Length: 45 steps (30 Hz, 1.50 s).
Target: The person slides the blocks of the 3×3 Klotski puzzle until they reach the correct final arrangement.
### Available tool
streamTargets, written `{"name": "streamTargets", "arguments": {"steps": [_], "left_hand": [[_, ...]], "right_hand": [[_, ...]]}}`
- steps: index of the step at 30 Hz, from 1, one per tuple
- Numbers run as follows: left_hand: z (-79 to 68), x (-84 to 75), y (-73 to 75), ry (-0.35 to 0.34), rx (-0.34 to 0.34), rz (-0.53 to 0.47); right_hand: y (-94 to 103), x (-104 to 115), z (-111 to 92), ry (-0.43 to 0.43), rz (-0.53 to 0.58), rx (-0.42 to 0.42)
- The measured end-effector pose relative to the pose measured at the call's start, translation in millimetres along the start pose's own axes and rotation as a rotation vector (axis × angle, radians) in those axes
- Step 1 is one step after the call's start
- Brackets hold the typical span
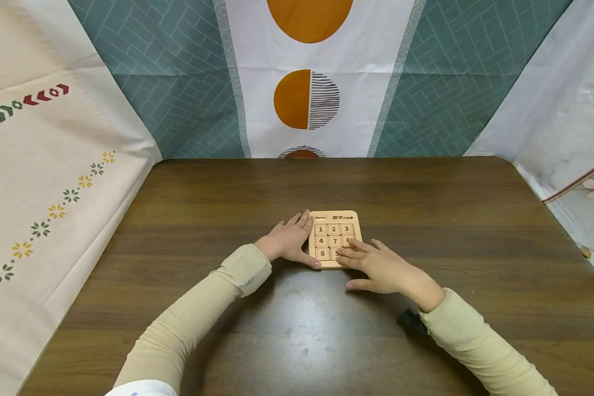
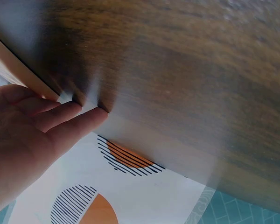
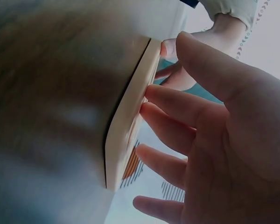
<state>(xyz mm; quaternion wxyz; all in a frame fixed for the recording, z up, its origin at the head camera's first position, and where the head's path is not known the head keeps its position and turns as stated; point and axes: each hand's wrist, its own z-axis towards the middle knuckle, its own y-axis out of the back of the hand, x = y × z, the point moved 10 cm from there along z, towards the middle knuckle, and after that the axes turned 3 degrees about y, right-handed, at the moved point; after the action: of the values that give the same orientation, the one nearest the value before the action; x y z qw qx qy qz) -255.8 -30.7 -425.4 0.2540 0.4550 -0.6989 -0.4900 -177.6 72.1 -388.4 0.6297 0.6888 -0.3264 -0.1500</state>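
Observation:
A square wooden number slide puzzle [image 1: 356,220] lies flat on the table, its numbered tiles [image 1: 334,229] facing up. Along its left side rests my left hand [image 1: 291,240], the thumb at the lower left corner and straight fingers reaching to the upper left. In the left wrist view, fingertips [image 2: 102,111] of that hand are down by the tabletop. My right hand [image 1: 383,268] comes from the lower right, fingers spread and fairly straight. Its fingertips [image 3: 150,92] touch the lower right tiles and partly hide them; its thumb stands off the board.
The dark wooden table [image 1: 425,198] has its far edge against a patterned curtain [image 1: 178,82]. White cloths hang along the left [image 1: 54,181] and right [image 1: 549,110] sides. A small black object [image 1: 413,320] shows beside the right wrist.

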Motion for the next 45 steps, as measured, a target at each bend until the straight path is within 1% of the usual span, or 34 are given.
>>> {"name": "streamTargets", "arguments": {"steps": [4, 15, 21, 25, 28, 32, 36, 40, 45], "left_hand": [[0.8, 0.5, -0.7, 0.003, 0.003, 0.002], [1.5, 0.6, -1.8, 0.003, 0.004, -0.005], [1.4, 0.3, -1.7, 0.003, 0.006, -0.009], [0.8, 0.2, -1.5, 0.004, 0.008, -0.005], [0.8, 0.2, -1.5, 0.005, 0.009, -0.004], [1.0, 0.1, -1.8, 0.009, 0.016, -0.006], [1.2, -0.5, -1.4, 0.012, 0.024, -0.002], [1.0, -1.1, -0.1, 0.008, 0.021, 0.0], [1.5, -0.4, 0.5, 0.011, 0.014, -0.003]], "right_hand": [[1.3, -4.7, -3.6, -0.01, 0.006, -0.007], [0.8, -17.9, -16.4, -0.047, 0.047, 0.014], [2.1, -20.4, -19.7, -0.043, 0.055, 0.01], [5.7, -13.9, -15.0, -0.009, 0.034, -0.024], [6.5, -5.1, -6.6, 0.022, 0.019, -0.04], [3.3, 5.7, 6.6, 0.049, 0.023, -0.028], [0.7, 12.0, 16.6, 0.064, 0.031, -0.016], [-1.6, 12.7, 19.7, 0.058, 0.034, 0.006], [-0.3, 7.6, 15.6, 0.047, 0.032, 0.003]]}}
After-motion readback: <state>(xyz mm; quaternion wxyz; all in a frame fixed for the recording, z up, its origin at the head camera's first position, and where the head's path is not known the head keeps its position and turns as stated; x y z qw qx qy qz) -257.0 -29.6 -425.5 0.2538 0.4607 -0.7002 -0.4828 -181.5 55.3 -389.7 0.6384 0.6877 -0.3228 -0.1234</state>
